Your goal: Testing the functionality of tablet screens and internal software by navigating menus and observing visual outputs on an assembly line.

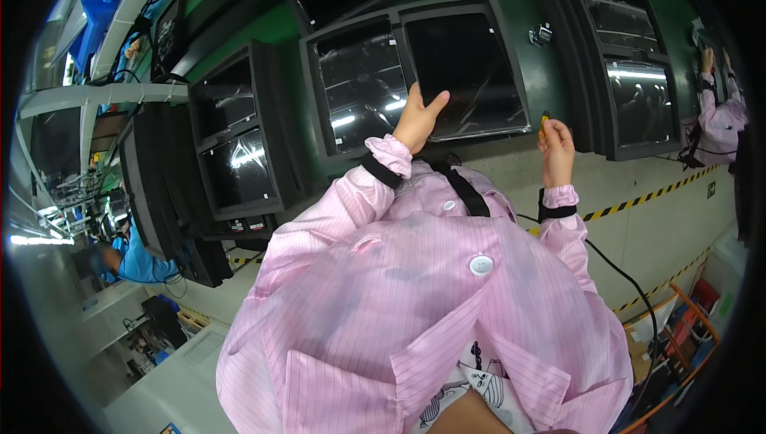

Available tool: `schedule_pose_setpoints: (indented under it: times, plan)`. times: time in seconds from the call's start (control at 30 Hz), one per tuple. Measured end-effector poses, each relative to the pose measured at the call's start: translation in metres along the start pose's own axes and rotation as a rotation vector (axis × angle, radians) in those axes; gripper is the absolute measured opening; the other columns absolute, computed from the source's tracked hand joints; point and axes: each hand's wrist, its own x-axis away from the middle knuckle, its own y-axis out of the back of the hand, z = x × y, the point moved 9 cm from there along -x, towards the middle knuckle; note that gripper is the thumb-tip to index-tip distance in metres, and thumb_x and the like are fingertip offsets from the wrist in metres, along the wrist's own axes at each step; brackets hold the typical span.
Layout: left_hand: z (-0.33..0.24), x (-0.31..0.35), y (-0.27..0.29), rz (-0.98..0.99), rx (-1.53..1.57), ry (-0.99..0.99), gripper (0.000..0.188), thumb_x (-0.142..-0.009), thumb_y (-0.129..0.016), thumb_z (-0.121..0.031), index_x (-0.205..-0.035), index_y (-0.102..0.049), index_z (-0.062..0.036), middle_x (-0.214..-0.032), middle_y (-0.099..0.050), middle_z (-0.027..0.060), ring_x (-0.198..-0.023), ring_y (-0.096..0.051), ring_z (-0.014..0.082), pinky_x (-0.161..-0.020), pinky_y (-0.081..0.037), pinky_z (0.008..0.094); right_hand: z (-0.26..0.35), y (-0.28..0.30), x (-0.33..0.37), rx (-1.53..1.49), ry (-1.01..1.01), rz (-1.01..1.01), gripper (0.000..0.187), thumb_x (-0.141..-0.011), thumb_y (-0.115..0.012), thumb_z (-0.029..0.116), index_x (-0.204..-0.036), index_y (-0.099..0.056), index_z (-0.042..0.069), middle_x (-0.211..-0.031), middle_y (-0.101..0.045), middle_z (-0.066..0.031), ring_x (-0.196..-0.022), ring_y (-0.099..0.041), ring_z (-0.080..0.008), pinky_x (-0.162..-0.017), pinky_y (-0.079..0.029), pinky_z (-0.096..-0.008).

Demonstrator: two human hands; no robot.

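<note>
In front of me lies a black foam tray (516, 59) with two compartments, each holding a dark glossy panel under clear film. My left hand (416, 121) rests at the near end of the divider, thumb and forefinger spread apart, between the left panel (361, 75) and the right panel (463, 67). The other fingers of that hand are partly hidden. Off the tray's near right corner, my right hand (557, 151) is closed on a small yellow object (544, 121) with a dark part. Its exact kind is too small to tell.
Stacked foam trays with panels stand on the left (239, 131) and right (630, 59). A small metallic item (542, 33) lies on the green bench (550, 83). A black cable (630, 278) hangs by my right arm. Other people work at far left (144, 254) and far right (718, 123).
</note>
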Motion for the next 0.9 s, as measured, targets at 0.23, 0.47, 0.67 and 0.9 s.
schedule_pose_setpoints:
  times: [0.23, 0.47, 0.67, 0.9]
  plan:
    - [-0.068, 0.052, -0.041, -0.195, -0.974, -0.594, 0.079, -0.078, -0.069, -0.018, -0.144, -0.028, -0.0007, -0.147, -0.029, 0.0241, -0.14, -0.021, 0.0386, -0.113, -0.018, 0.0476, -0.036, -0.002, 0.051, 0.119, -0.215, 0.171, 0.007, -0.087, -0.064, 0.01, -0.091, -0.065, 0.005, -0.074, -0.063, -0.0017, -0.058, -0.052, -0.0051, -0.052, -0.037, -0.0185]
    - [-0.022, 0.056, -0.114, 0.389, -1.198, -0.683, 0.073, -0.078, -0.071, -0.029, -0.142, -0.038, -0.0191, -0.151, -0.028, 0.0146, -0.14, -0.023, 0.0352, -0.112, -0.016, 0.0555, -0.042, -0.019, 0.035, 0.08, -0.247, 0.233, 0.011, -0.088, -0.063, 0.012, -0.091, -0.064, 0.002, -0.073, -0.063, -0.0039, -0.057, -0.052, -0.0057, -0.052, -0.038, -0.0185]
    - [-0.018, 0.057, -0.124, 0.395, -1.353, -0.713, 0.068, -0.077, -0.071, -0.029, -0.139, -0.043, -0.02, -0.149, -0.03, 0.0143, -0.14, -0.024, 0.0347, -0.112, -0.016, 0.0555, -0.045, -0.024, 0.029, -0.003, -0.275, 0.265, 0.012, -0.09, -0.061, 0.012, -0.096, -0.061, 0.001, -0.078, -0.064, -0.0047, -0.062, -0.053, -0.0066, -0.057, -0.04, -0.0183]
    - [-0.015, 0.042, -0.147, 0.401, -1.244, -0.747, 0.061, -0.074, -0.069, -0.038, -0.126, -0.054, -0.0096, -0.143, -0.038, 0.0195, -0.137, -0.029, 0.0354, -0.11, -0.019, 0.0571, -0.014, 0.005, 0.012, 0.248, 0.096, 0.142, 0.015, -0.093, -0.058, 0.01, -0.106, -0.055, 0.004, -0.084, -0.064, -0.0026, -0.07, -0.054, -0.0056, -0.061, -0.041, -0.0187]
